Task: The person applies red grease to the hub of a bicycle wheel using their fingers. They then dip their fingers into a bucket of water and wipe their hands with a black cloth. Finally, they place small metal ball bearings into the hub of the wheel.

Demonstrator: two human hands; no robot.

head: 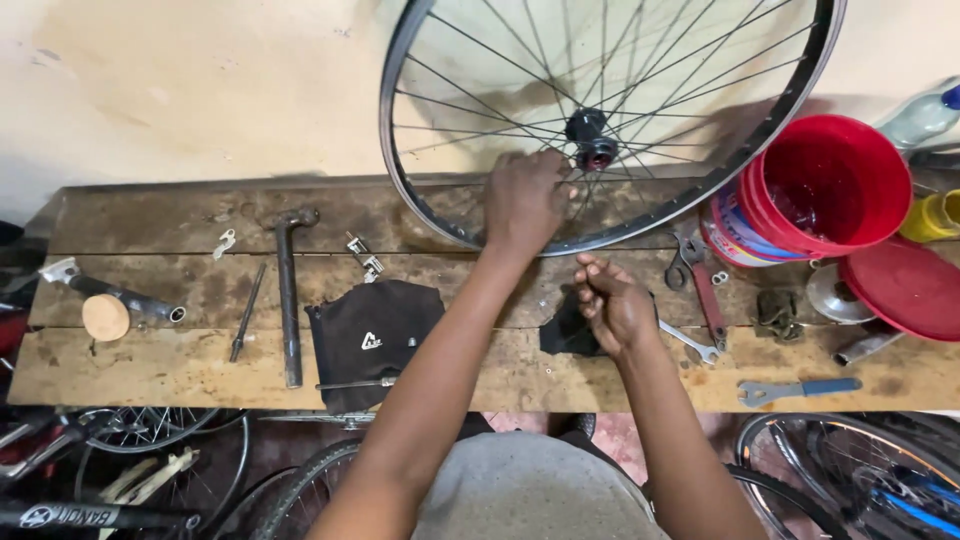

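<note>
A spoked bicycle wheel [440, 215] stands upright on the wooden workbench [160, 365] against the wall, its black hub [592, 138] in the middle. My left hand [524, 200] reaches up to the spokes just left of the hub, fingers closed around them. My right hand [612, 303] hovers lower, over a small black cloth [562, 336], with fingers curled; whether it pinches something small I cannot tell.
On the bench lie a long metal pipe [288, 300], a black bag [372, 335], a round wooden disc [105, 317], spanners [690, 343], a blue-handled wrench [800, 388] and a red bucket [830, 185] with a red lid [905, 288]. Bicycle wheels crowd the floor below.
</note>
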